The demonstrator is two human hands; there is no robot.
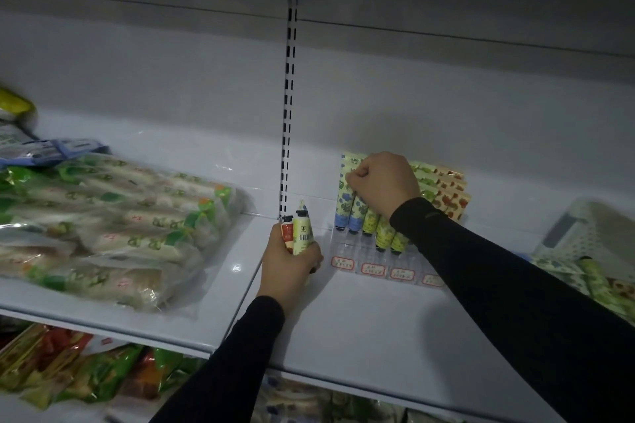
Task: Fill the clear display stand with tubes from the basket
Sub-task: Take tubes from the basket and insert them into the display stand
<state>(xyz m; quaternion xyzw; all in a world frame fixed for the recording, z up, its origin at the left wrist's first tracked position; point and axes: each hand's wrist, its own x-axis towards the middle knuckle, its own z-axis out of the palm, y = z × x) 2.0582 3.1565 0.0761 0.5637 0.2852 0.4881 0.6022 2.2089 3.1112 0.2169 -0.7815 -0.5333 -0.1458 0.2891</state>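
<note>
The clear display stand (374, 256) sits on the white shelf, with red-framed price labels along its front. Several floral tubes (385, 233) stand cap-down in it, blue ones at the left, green in the middle, red-patterned at the right. My right hand (383, 184) is curled over the tops of the blue and green tubes and pinches one of them. My left hand (292, 266) rests on the shelf left of the stand and grips two tubes (298, 228), one red-orange, one pale yellow with a barcode. The white basket (594, 244) at the far right holds more tubes.
A large clear bag of green-and-white packaged snacks (103, 227) fills the shelf's left half. A slotted upright (288, 113) divides the back panel. More packets lie on the lower shelf (86, 371). Bare shelf surface lies in front of the stand.
</note>
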